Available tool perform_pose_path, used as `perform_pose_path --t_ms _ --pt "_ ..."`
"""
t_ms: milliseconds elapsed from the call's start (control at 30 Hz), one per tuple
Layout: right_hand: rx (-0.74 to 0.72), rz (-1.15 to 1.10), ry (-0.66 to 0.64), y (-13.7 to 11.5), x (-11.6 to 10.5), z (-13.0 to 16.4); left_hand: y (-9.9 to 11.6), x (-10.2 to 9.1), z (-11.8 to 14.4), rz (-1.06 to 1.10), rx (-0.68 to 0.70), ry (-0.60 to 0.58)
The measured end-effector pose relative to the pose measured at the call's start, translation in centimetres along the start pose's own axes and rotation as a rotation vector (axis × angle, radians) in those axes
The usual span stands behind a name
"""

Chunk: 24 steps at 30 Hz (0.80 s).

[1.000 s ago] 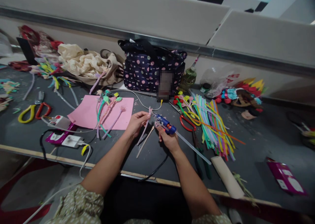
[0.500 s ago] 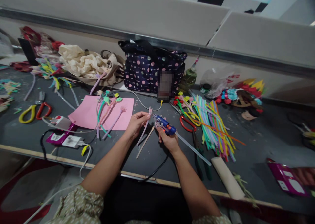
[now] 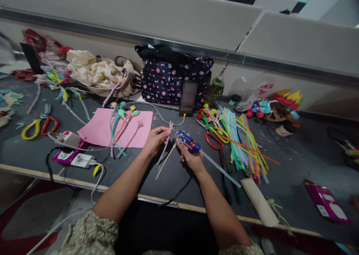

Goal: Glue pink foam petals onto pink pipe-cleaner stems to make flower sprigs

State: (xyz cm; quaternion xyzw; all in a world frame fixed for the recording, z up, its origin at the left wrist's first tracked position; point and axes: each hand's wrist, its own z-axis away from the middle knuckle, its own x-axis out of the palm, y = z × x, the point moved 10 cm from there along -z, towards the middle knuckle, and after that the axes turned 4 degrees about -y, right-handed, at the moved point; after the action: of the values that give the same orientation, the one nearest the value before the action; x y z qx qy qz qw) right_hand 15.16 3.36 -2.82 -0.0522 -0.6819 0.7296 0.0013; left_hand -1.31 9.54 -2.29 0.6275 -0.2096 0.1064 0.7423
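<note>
I count two hands at work over the dark table [image 3: 283, 172]. My left hand [image 3: 155, 140] pinches one pale pink pipe-cleaner piece [image 3: 165, 146] between thumb and fingertips, its flower-like tip up near the glue gun's nozzle and its stem trailing down toward me. My right hand [image 3: 193, 160] is wrapped tight around one blue glue gun [image 3: 187, 141], the nozzle aimed left at that tip, with one clear glue stick [image 3: 220, 168] jutting out of its back end toward the right.

On the pink paper sheet [image 3: 101, 129], just left of the left hand, lie finished stems [image 3: 123, 126] — I make out about four, though they overlap. Two pairs of scissors: one yellow-and-red pair [image 3: 39, 127] far left, one red-handled pair [image 3: 211, 140] just right of the gun. One fanned bundle of coloured pipe cleaners [image 3: 241, 139] lies beyond that, one cardboard tube [image 3: 258, 200] sits near the table's front edge, and one polka-dot bag [image 3: 174, 79] stands at the back.

Against half a second ago, both hands and the gun sit almost exactly where they were — the grips are unchanged. The blurred reddish shape that covered the magenta box [image 3: 327, 204] at the right edge has gone from it.
</note>
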Motion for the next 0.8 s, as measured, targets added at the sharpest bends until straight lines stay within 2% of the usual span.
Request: perform_pose_path --t_ms 267,533,667,800 --pt "0.067 0.087 0.055 0.5 -0.8 -0.4 0.1 -0.3 -0.1 -0.012 0.018 0.017" --pt "0.007 0.075 0.353 -0.4 -5.0 -1.0 0.2 -0.4 -0.1 0.018 0.016 0.045" --pt "0.006 0.097 0.383 0.3 -6.3 -1.8 0.1 -0.4 -0.1 0.019 0.005 0.052" --pt "0.004 0.282 0.424 0.0 -7.0 -2.0 -0.2 -0.5 -0.1 0.021 -0.026 0.057"
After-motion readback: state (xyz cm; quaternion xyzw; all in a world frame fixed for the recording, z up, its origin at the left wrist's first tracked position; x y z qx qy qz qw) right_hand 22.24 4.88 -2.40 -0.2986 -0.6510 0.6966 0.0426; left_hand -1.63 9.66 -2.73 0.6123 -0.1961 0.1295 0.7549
